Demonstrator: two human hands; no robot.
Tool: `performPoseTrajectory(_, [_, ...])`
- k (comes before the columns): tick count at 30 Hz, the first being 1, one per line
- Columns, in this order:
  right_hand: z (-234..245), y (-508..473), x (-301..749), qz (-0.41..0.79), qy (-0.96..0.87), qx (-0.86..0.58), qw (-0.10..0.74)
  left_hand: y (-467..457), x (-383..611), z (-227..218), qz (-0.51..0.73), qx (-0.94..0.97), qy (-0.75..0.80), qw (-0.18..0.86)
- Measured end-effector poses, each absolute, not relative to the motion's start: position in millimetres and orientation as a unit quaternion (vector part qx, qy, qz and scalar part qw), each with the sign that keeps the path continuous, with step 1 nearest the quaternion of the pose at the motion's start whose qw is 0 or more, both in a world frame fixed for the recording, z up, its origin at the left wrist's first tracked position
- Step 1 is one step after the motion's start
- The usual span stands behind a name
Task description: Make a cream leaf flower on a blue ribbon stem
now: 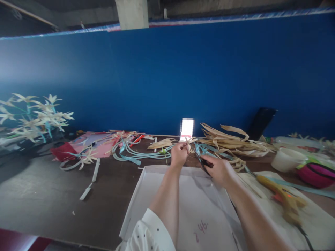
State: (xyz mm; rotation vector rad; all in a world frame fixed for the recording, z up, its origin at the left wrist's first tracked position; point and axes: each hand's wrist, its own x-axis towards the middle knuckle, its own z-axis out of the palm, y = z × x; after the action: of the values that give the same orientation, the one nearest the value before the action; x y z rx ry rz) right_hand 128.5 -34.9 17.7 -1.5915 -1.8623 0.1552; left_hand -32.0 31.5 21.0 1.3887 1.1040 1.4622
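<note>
Over the far end of a white box lid, my left hand is closed, pinching a small pale husk flower. Just to its right, my right hand grips dark-handled scissors whose blades point up toward the flower. How far the blades are apart is too small to make out. A bundle of dry corn husks lies behind my right hand. Light-blue ribbon is close to the scissors, and coiled pale-blue cords lie left of my left hand.
A glue gun rests on paper at the right, near a white cup and a pink round item. Finished husk flowers stand at far left. A red spool and another flower lie nearer. A blue partition rises behind.
</note>
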Motion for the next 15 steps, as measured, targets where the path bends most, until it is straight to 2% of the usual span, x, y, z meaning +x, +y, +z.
performPoseTrajectory(9, [19, -36, 125, 0.152, -0.684, -0.585, 0.409, 37, -34, 18, 0.629, 0.492, 0.447, 0.404])
performPoseTrajectory(15, [28, -41, 116, 0.338, -0.626, -0.54, 0.45, 37, -34, 22, 0.684, 0.421, 0.406, 0.436])
